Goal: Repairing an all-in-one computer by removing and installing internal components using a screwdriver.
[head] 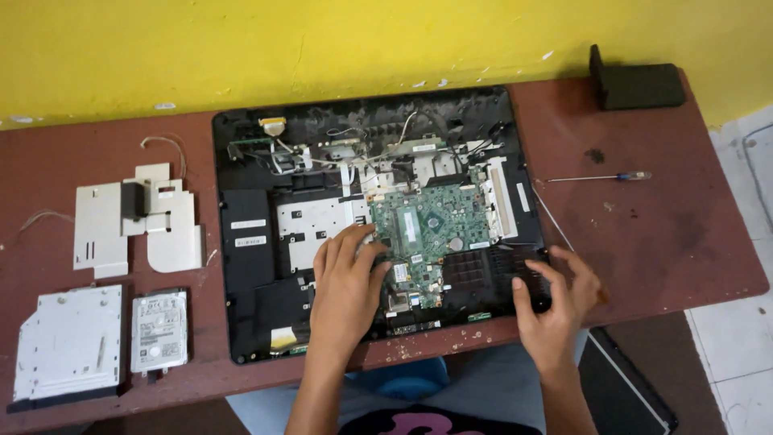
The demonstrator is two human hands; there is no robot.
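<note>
A big black computer case (pixel 241 242) lies open and flat on the dark red table (pixel 668 234), pushed close to the table's back edge by the yellow wall (pixel 322 40). It lies flat so all its insides show. A green circuit board (pixel 431 225) sits near the middle of the case.

The left hand (pixel 348 278) rests on the case, fingers spread a little, with the fingertips touching the left edge of the green board. It looks like it presses down there. The right hand (pixel 555 302) grips the case at its front right corner, near the table's front edge, thumb on top and fingers curled round the rim. That probably keeps the case from sliding.

Loose wires (pixel 354 153) cross the top of the case and could get in the way.

Taken-out parts lie at the table's left end: grey metal plates (pixel 137 221), a flat disc drive (pixel 68 342) and a hard drive (pixel 159 330). A thin screwdriver (pixel 600 177) lies near the right side, and a black block (pixel 636 80) sits at the back right corner.
</note>
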